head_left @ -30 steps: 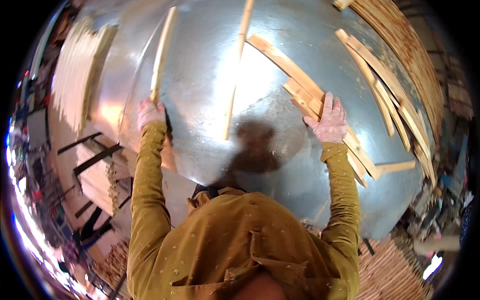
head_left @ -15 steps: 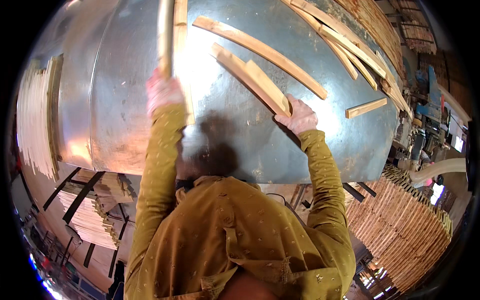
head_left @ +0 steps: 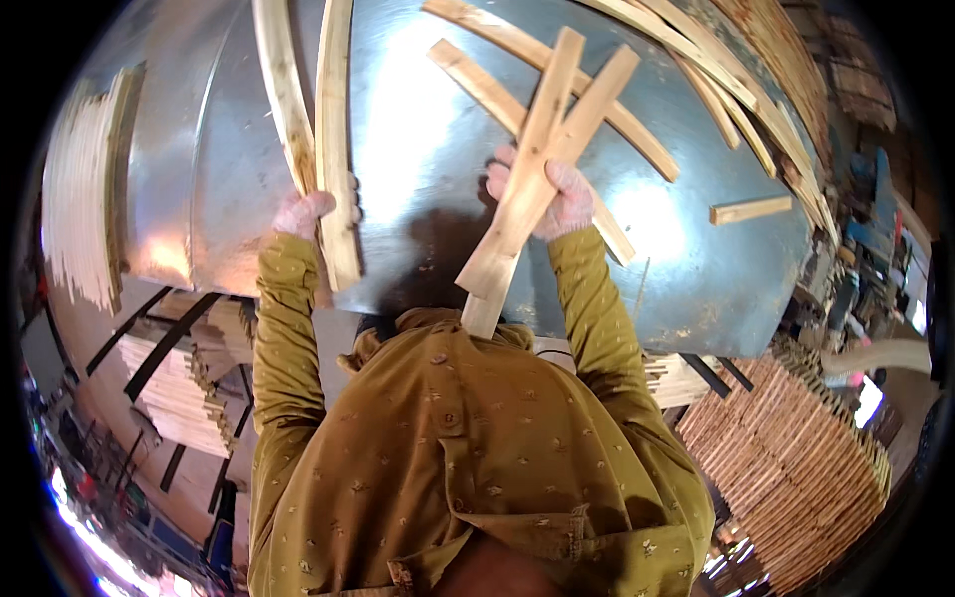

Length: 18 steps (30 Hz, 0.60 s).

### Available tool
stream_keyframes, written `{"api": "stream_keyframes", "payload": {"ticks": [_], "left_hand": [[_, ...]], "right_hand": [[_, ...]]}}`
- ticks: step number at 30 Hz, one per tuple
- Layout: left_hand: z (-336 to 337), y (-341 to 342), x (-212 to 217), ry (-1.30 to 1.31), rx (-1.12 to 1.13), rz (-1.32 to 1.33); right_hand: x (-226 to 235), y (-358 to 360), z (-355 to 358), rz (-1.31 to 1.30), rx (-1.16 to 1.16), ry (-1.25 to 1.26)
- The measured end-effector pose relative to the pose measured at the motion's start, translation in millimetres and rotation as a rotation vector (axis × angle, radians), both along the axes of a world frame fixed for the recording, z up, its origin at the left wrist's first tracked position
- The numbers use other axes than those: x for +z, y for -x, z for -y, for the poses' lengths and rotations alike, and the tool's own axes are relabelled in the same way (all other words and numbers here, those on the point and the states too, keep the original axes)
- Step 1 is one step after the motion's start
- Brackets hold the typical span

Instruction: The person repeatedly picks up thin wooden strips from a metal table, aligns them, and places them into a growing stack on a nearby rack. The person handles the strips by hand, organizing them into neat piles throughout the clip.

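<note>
My left hand (head_left: 303, 213), in a pale glove, is closed around two long wooden strips: a left strip (head_left: 283, 80), whose near end reaches the hand, and a right strip (head_left: 335, 129), with fingertips showing past its far edge. My right hand (head_left: 567, 204), gloved too, grips two shorter wooden strips that cross in an X, the upper strip (head_left: 532, 164) over the lower strip (head_left: 595, 99). Their near ends point toward my chest. Under them on the metal tabletop (head_left: 398, 149) lie a straight strip (head_left: 477, 85) and a long strip (head_left: 637, 134).
A loose pile of strips (head_left: 736, 85) lies at the far right, with a short block (head_left: 751, 210) nearer. Stacked pale strips (head_left: 85, 189) stand at the left edge. Below the table are a left stack (head_left: 174, 388) and a large right stack (head_left: 786, 458). Machinery (head_left: 856, 269) stands to the right.
My right hand has lifted its strips off the tabletop and they now cross, swung toward me. My left hand, blurred before on one strip, now holds two.
</note>
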<state>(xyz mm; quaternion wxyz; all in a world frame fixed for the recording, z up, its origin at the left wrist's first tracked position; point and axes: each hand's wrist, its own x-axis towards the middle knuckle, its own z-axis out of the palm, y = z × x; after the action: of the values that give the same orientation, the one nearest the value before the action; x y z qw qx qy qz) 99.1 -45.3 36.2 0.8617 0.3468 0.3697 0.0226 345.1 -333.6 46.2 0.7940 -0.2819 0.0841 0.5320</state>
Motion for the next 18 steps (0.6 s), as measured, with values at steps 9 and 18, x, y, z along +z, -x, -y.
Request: {"api": "stream_keyframes", "payload": {"ticks": [9, 18], "left_hand": [[14.4, 12.5, -12.8, 0.117, 0.104, 0.077], [-15.7, 3.8, -17.6, 0.093, 0.002, 0.315]], "right_hand": [[22.6, 35.9, -154.0, 1.394, 0.756, 1.282], [-28.1, 68.9, -220.0, 0.935, 0.323, 0.812]]}}
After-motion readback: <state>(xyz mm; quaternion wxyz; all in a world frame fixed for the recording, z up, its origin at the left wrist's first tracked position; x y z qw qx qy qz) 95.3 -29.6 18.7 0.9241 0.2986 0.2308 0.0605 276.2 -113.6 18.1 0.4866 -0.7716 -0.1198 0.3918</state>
